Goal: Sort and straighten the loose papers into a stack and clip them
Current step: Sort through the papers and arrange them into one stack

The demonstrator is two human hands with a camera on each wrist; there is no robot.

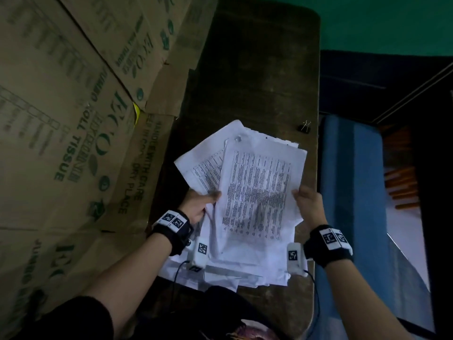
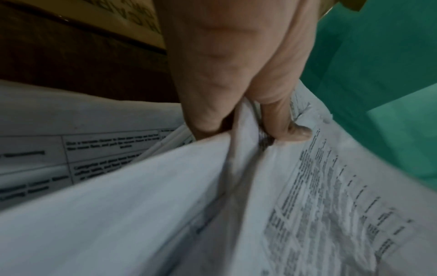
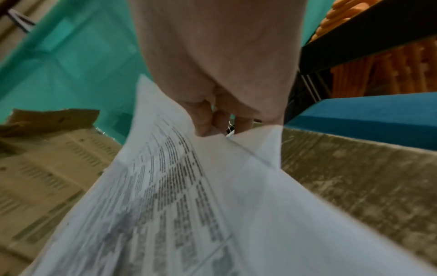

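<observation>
A loose sheaf of printed white papers (image 1: 255, 187) is lifted over the near end of the dark wooden table (image 1: 257, 77). My left hand (image 1: 199, 206) pinches its left edge, thumb on top (image 2: 290, 130) and fingers beneath the sheets (image 2: 307, 196). My right hand (image 1: 308, 201) grips the right edge, fingers curled behind the papers (image 3: 165, 186). More white sheets (image 1: 245, 271) lie fanned unevenly on the table under the held ones. A small black binder clip (image 1: 305, 127) sits near the table's right edge, beyond the papers.
Large printed cardboard boxes (image 1: 68, 119) lean along the table's left side. A blue cushioned seat (image 1: 353, 182) stands right of the table, with orange rods (image 1: 402, 187) on the floor beyond it. A green wall (image 1: 380, 20) is behind.
</observation>
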